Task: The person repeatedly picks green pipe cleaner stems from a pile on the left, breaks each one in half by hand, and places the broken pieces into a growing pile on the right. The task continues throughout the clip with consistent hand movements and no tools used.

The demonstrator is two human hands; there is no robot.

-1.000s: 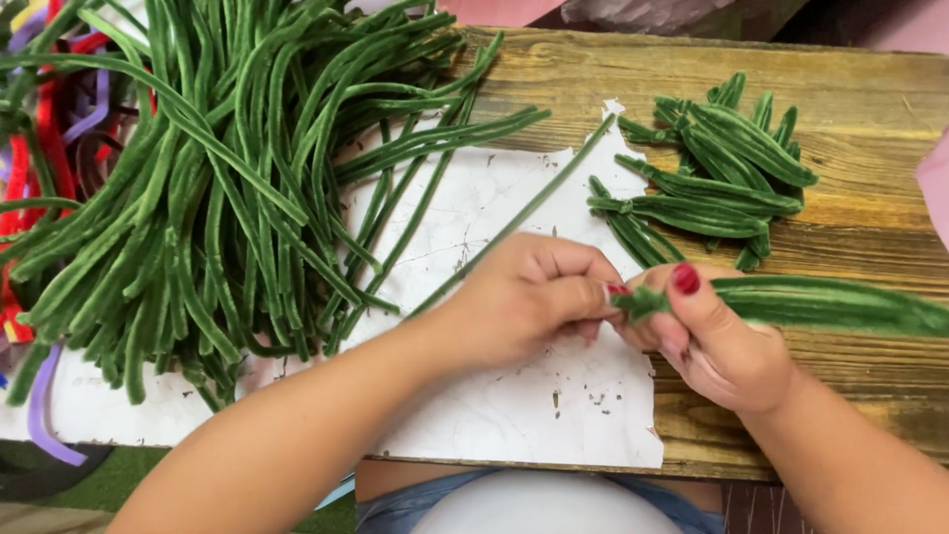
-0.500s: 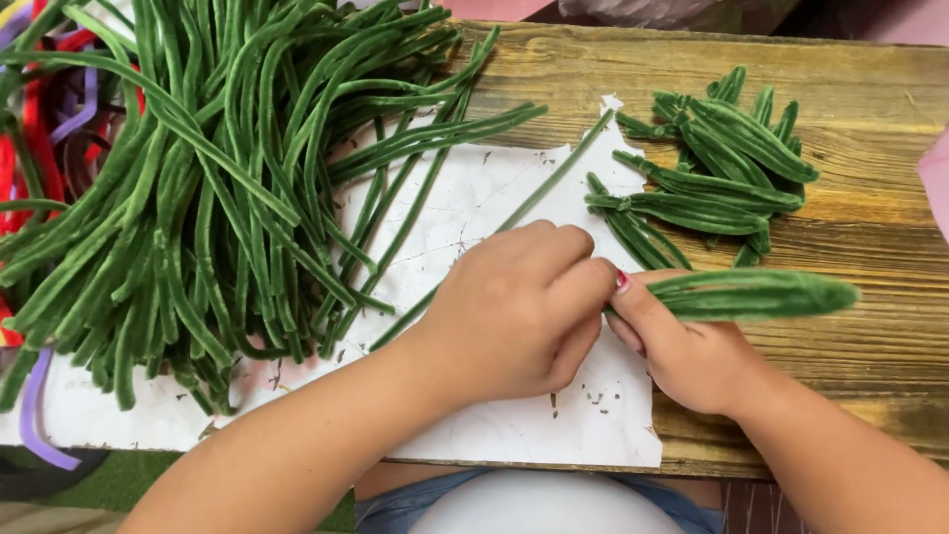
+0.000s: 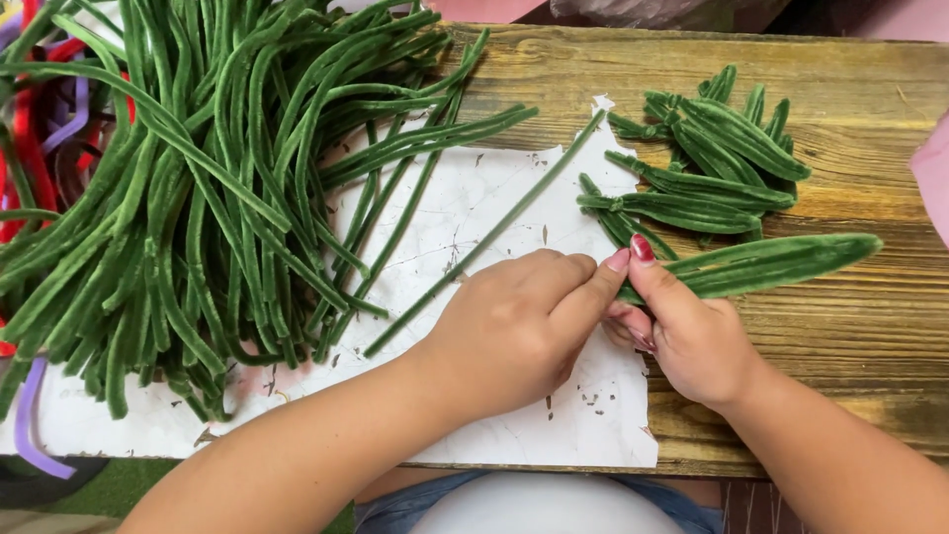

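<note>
Pinching one folded green pipe-cleaner leaf (image 3: 761, 265), left hand (image 3: 514, 331) and right hand (image 3: 692, 336) grip it near the surface's (image 3: 840, 336) right edge.

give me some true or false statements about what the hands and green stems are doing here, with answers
1. Both hands, left hand and right hand, pinch the folded green leaf shape. True.
2. The big pile of green chenille stems lies to the right. False: it lies to the left.
3. Finished leaf shapes rest on the wooden table. True.
4. The white sheet is blue. False: it is white and worn.
</note>
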